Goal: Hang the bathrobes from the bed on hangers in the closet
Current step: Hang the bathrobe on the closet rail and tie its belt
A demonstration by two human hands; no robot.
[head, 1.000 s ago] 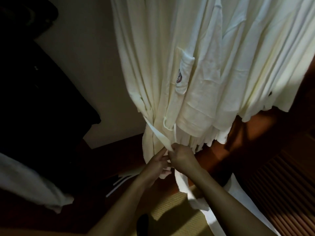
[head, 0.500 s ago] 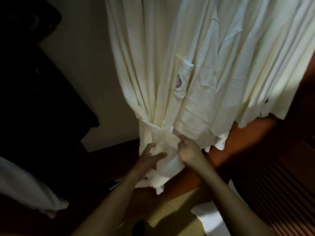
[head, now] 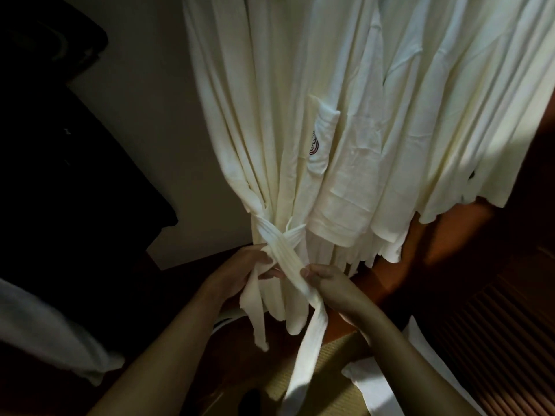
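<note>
Cream bathrobes hang in front of me inside the closet. The nearest bathrobe (head: 270, 121) has a chest pocket with a dark red emblem (head: 314, 145); a second bathrobe (head: 450, 115) hangs to its right. The hangers are out of frame above. The nearest robe's belt (head: 280, 250) is crossed over itself at the waist. My left hand (head: 243, 273) pinches the short belt end that drops to the left. My right hand (head: 326, 282) grips the long belt end, which trails down toward the floor.
A pale closet wall (head: 144, 130) stands behind the robes. Dark shapes fill the left side, with white fabric (head: 45, 340) at lower left. Slatted wood (head: 495, 340) is at the right, a woven mat (head: 324, 382) and white cloth (head: 387, 385) below.
The belt was wrapped across the robe's waist, and its two ends have now been crossed in front. Both hands have dropped a little lower and moved apart, each holding one end.
</note>
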